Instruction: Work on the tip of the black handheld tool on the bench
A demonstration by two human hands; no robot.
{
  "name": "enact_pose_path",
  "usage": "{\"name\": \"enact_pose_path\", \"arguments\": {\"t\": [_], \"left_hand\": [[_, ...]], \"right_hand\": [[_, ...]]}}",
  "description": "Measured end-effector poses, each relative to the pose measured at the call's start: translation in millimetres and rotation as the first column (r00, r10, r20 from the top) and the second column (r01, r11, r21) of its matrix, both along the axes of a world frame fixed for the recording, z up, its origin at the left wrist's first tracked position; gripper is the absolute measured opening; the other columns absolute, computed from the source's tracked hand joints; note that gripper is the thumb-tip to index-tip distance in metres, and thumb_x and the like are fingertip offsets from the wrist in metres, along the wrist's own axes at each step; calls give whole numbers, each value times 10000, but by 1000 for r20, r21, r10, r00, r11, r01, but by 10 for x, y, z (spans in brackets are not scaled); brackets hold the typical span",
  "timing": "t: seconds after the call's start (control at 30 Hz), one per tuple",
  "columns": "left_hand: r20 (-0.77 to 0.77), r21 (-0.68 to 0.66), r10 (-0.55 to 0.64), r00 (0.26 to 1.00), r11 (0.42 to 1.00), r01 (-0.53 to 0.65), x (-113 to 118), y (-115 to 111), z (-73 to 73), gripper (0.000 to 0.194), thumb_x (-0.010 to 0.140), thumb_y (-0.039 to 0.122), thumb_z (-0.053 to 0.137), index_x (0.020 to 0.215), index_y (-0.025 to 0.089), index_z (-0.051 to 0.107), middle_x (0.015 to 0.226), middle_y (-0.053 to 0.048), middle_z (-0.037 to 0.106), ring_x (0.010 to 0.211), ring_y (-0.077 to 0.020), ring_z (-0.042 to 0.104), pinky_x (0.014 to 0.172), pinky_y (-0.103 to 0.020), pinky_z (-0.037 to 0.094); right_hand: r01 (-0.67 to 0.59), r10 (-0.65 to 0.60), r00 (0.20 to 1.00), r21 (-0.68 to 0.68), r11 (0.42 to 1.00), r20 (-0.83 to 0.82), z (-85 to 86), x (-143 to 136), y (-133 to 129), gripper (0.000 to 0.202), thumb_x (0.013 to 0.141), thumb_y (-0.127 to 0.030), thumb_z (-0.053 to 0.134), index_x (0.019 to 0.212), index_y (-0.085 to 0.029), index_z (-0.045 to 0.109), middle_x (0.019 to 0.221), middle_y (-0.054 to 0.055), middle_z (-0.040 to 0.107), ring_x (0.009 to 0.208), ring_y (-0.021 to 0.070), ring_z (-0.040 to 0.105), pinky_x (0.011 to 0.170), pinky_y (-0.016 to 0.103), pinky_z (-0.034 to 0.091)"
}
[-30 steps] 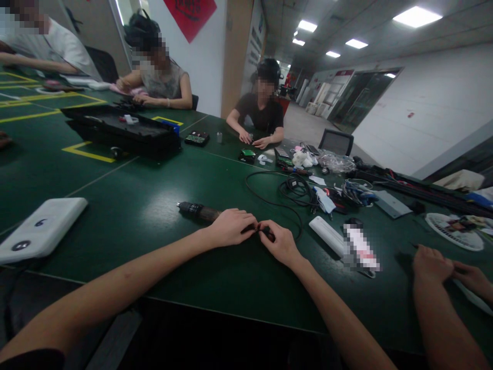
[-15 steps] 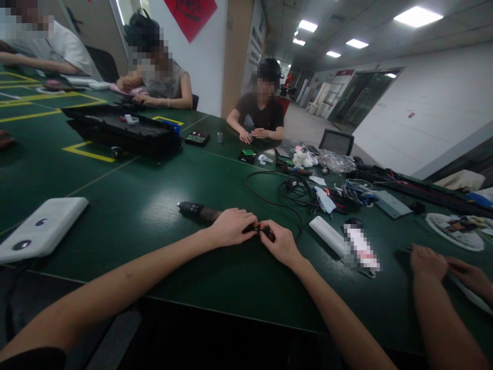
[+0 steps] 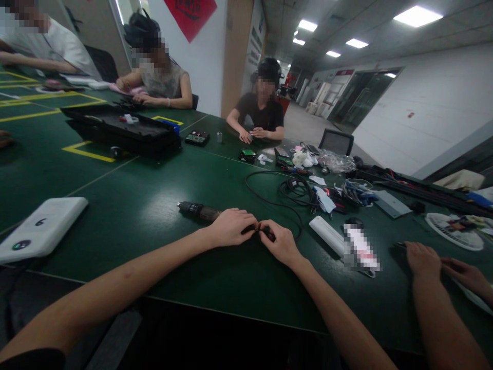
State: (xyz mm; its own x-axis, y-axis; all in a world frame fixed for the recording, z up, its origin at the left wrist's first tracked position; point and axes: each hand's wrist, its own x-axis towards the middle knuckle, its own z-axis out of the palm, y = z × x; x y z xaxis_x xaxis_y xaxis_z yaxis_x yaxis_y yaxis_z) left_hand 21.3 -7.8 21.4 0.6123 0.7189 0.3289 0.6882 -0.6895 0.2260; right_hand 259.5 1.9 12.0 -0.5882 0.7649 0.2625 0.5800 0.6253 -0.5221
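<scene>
My left hand (image 3: 235, 226) and my right hand (image 3: 279, 240) meet fingertip to fingertip just above the green table. Both are closed in a pinch around something small and dark, mostly hidden by the fingers. A black cable (image 3: 299, 218) curves down from its coil (image 3: 295, 192) and disappears behind my right hand; its end appears to be in that hand. What the left fingertips pinch is too small to name. Beside my left hand, partly behind it, lies a dark cordless screwdriver (image 3: 196, 210) with its tip pointing left.
Left stands a white device marked 6 (image 3: 42, 226). A white power strip (image 3: 327, 236) lies right of my hands. Beyond are a black open case (image 3: 123, 128), a circuit-board piece (image 3: 197, 137) and tangled wires (image 3: 358, 192). A neighbour's hands (image 3: 425, 262) work at right; other people sit opposite.
My hands stay nearly in place, with only a slight shift at the fingertips. At the right, the neighbour's hands have moved a little to the left.
</scene>
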Motion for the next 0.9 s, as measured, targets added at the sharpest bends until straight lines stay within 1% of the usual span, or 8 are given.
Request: {"name": "enact_pose_path", "arguments": {"t": [0.13, 0.17, 0.3, 0.47, 0.63, 0.8, 0.9], "left_hand": [[2, 19, 82, 997, 996, -82, 17, 4, -21, 208, 990, 427, 581, 1045, 234, 633, 988, -15, 721, 943, -203, 679, 814, -341, 461], [6, 23, 85, 996, 996, -85, 20, 3, -25, 214, 984, 434, 587, 1047, 235, 632, 991, -15, 723, 943, -205, 680, 813, -343, 460], [11, 19, 29, 1000, 999, -29, 18, -1, -33, 183, 982, 392, 587, 1082, 247, 633, 1024, -11, 730, 946, -195, 686, 819, -341, 459], [6, 35, 100, 995, 994, -100, 25, 10, -55, 216, 982, 441, 595, 1040, 236, 633, 960, -14, 722, 914, -203, 684, 792, -342, 456], [-12, 25, 10, 1000, 1000, -10, 11, 14, -45, 182, 982, 399, 586, 1080, 255, 641, 1012, -6, 724, 942, -197, 681, 817, -336, 459], [-17, 32, 83, 996, 996, -82, 20, 6, -33, 207, 986, 429, 591, 1053, 237, 630, 990, -14, 724, 947, -211, 679, 799, -343, 455], [-9, 23, 25, 1000, 999, -25, 14, 1, -21, 198, 990, 409, 578, 1090, 246, 632, 1033, -12, 728, 961, -199, 682, 812, -340, 457]], "right_hand": [[-1, 1, 1000, -12, 1000, 6, 4, -1, -1, 175, 998, -332, 556, 1125, -248, 643, 1072, 29, 710, 751, 160, 624, 694, 270, 466], [0, 0, 1000, -12, 1000, 7, 6, -1, -2, 176, 998, -333, 555, 1125, -248, 642, 1071, 31, 710, 753, 162, 626, 693, 271, 468], [-5, 5, 1000, -6, 1000, 5, 23, -1, -3, 174, 988, -338, 559, 1107, -247, 649, 1072, 39, 714, 784, 177, 641, 706, 281, 481], [-1, 1, 1000, -4, 1000, 9, 32, -4, -9, 182, 987, -344, 557, 1108, -247, 651, 1072, 39, 716, 763, 170, 636, 697, 281, 477], [10, -10, 1000, 2, 1000, 8, 8, -9, -5, 157, 980, -329, 563, 1082, -252, 653, 1054, 25, 719, 768, 167, 634, 714, 278, 472], [5, -5, 1000, 1, 1000, 6, 10, -8, -5, 161, 987, -329, 558, 1092, -250, 650, 1063, 27, 717, 772, 166, 630, 737, 279, 480], [0, -1, 1000, 2, 1000, 11, 23, -1, -7, 157, 988, -334, 561, 1091, -251, 645, 1058, 29, 716, 784, 170, 635, 723, 276, 477]]}}
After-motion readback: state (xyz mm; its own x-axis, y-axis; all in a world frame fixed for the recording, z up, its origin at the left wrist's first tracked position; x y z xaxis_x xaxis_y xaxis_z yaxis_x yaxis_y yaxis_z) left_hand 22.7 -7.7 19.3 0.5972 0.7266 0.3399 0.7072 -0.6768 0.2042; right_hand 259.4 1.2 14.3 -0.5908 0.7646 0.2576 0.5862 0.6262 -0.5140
